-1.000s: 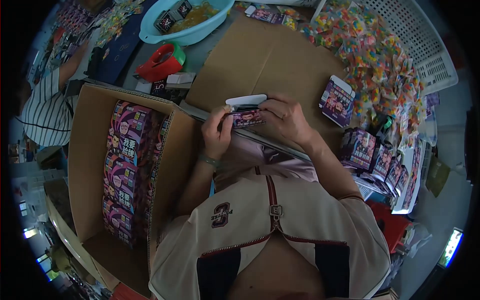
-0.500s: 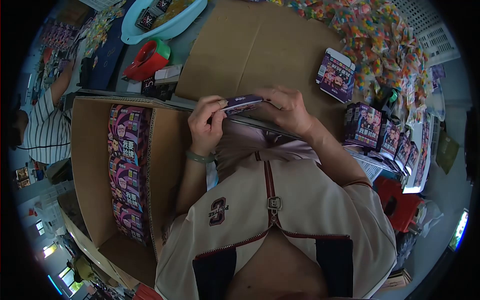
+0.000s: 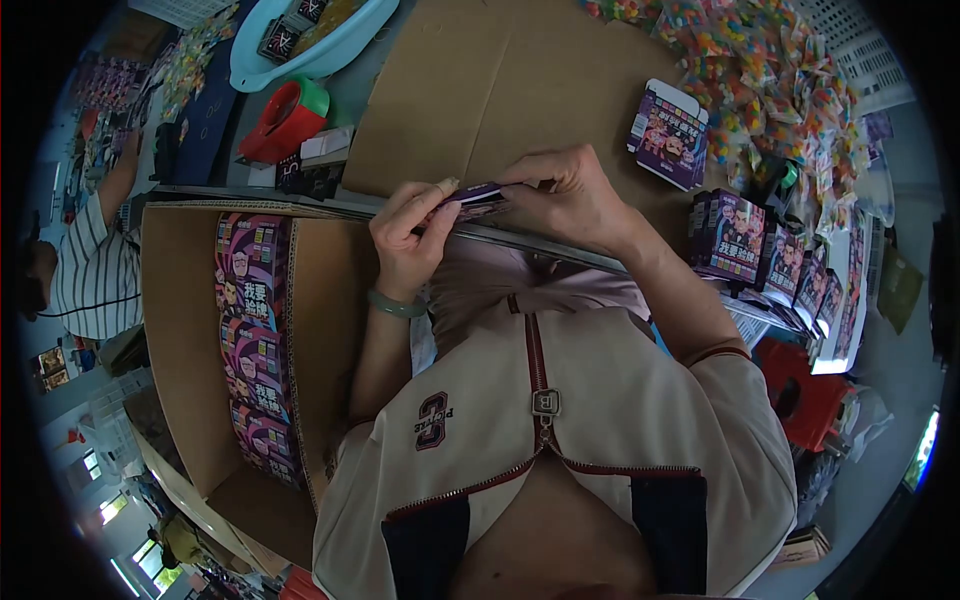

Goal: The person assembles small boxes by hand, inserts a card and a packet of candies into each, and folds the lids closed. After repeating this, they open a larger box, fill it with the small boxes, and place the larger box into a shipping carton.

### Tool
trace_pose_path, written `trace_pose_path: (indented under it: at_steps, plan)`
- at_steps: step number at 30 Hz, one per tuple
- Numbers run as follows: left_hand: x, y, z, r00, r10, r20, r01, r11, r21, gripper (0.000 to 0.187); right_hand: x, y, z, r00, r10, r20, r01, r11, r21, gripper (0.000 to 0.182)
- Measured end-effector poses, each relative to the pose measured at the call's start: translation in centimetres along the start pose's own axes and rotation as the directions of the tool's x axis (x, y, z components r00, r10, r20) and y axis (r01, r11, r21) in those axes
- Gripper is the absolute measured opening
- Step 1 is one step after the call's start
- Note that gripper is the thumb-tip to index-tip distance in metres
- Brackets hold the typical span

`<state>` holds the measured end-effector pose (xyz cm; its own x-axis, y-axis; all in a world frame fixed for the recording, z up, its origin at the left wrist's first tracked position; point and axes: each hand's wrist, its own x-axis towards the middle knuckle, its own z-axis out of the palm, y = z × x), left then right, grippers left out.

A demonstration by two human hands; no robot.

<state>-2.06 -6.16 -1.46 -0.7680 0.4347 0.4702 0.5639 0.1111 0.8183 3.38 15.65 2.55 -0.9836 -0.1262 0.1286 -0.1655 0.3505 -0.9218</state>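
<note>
A small purple printed box (image 3: 476,199) is between my two hands, over the near edge of the cardboard sheet (image 3: 470,90). My left hand (image 3: 411,232) grips its left end between thumb and fingers. The pinched fingers of my right hand (image 3: 570,197) hold its right end. Part of the box is hidden behind the fingers. Flat purple cartons (image 3: 668,138) lie on the right side of the sheet. Further right, several purple boxes (image 3: 728,236) stand in a row.
An open cardboard carton (image 3: 330,300) at the left holds stacked purple packs (image 3: 252,355). Behind are a red tape dispenser (image 3: 275,128) and a blue basin (image 3: 262,65). Colourful small packets (image 3: 740,90) are heaped at the back right. A person in a striped shirt (image 3: 95,265) is far left.
My right hand has closed in on the box's right end and now pinches it. My left hand and the box have shifted slightly left.
</note>
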Motion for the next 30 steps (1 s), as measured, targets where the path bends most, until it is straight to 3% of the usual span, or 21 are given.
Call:
trace_pose_path:
  at_steps: [2,4,5,7,8,9,10,11,13,15,16,17,19,21,23,27,28,30]
  plan:
    - [0.0,-0.2,0.2,1.0,-0.022,-0.011,0.022,1.0,-0.02,0.02,-0.1,1.1,0.5,0.999,0.017,-0.031,-0.015,0.998,0.069,0.014]
    - [-0.4,-0.4,0.2,0.999,-0.046,-0.019,0.045,0.998,-0.039,0.018,-0.4,2.4,1.2,0.981,-0.167,-0.094,0.171,0.984,0.039,0.015]
    - [-0.7,-0.6,0.1,1.0,-0.015,-0.017,0.014,1.0,-0.018,0.019,-0.6,2.8,1.5,0.982,-0.163,-0.099,0.168,0.985,0.039,0.015]
    - [-1.1,-0.5,0.4,1.0,0.024,0.002,-0.024,0.999,-0.029,0.02,-1.7,3.3,1.4,0.934,-0.329,-0.138,0.307,0.938,-0.161,0.02]
    - [-1.5,0.0,0.5,1.0,0.012,-0.007,-0.012,1.0,0.013,0.02,-2.2,3.2,1.1,0.937,-0.311,-0.156,0.281,0.941,-0.186,0.02]
    - [-1.5,0.1,0.8,1.0,0.004,-0.015,-0.003,0.999,0.051,0.021,-2.4,3.0,1.0,0.922,-0.364,-0.132,0.302,0.889,-0.343,0.022]
    - [-1.4,-0.5,1.1,0.994,0.104,-0.037,-0.099,0.988,0.116,0.023,-2.6,2.8,0.9,0.908,-0.409,-0.095,0.315,0.812,-0.491,0.023]
    - [-1.1,-1.1,1.4,0.977,0.205,-0.06,-0.191,0.964,0.185,0.025,-3.0,2.3,0.8,0.92,-0.385,-0.079,0.291,0.801,-0.523,0.028]
    - [-0.3,-1.1,2.4,0.977,0.206,-0.049,-0.194,0.965,0.177,0.023,-3.7,1.1,0.2,0.907,-0.389,-0.161,0.248,0.802,-0.544,0.028]
    - [0.3,-1.2,4.0,0.976,-0.152,-0.157,0.119,0.972,-0.202,0.02,-4.7,0.0,-1.2,0.885,-0.404,-0.234,0.219,0.802,-0.555,0.029]
    - [1.2,-0.2,5.4,0.966,-0.216,-0.142,0.161,0.932,-0.324,0.02,-5.6,-0.5,-2.3,0.858,-0.409,-0.309,0.196,0.819,-0.54,0.029]
    - [2.2,1.3,6.7,0.969,-0.209,-0.129,0.155,0.929,-0.335,0.02,-6.6,-1.0,-3.4,0.827,-0.413,-0.382,0.175,0.834,-0.523,0.03]
    - [3.8,3.9,9.4,0.913,-0.389,0.124,0.398,0.78,-0.483,0.021,-8.8,-2.1,-5.6,0.754,-0.406,-0.516,0.067,0.829,-0.555,0.023]
    - [4.9,5.0,12.7,0.917,-0.331,0.223,0.398,0.724,-0.563,0.021,-11.3,-3.6,-7.8,0.688,-0.405,-0.602,-0.063,0.793,-0.605,0.02]
    - [5.8,6.7,15.4,0.812,-0.384,0.441,0.584,0.565,-0.583,0.021,-13.9,-3.8,-9.8,0.597,-0.43,-0.677,-0.179,0.751,-0.636,0.019]
    - [6.6,9.0,21.1,0.735,-0.354,0.578,0.663,0.552,-0.505,0.021,-19.7,-3.8,-12.8,0.31,-0.373,-0.874,-0.453,0.75,-0.481,0.015]
    - [6.5,8.6,22.7,0.729,-0.324,0.602,0.663,0.551,-0.506,0.021,-21.3,-3.5,-13.6,0.243,-0.382,-0.892,-0.494,0.742,-0.453,0.013]
    - [6.1,7.1,26.2,0.892,-0.051,0.45,0.287,0.833,-0.474,0.021,-25.2,-2.4,-15.6,0.079,-0.406,-0.91,-0.543,0.748,-0.381,0.01]
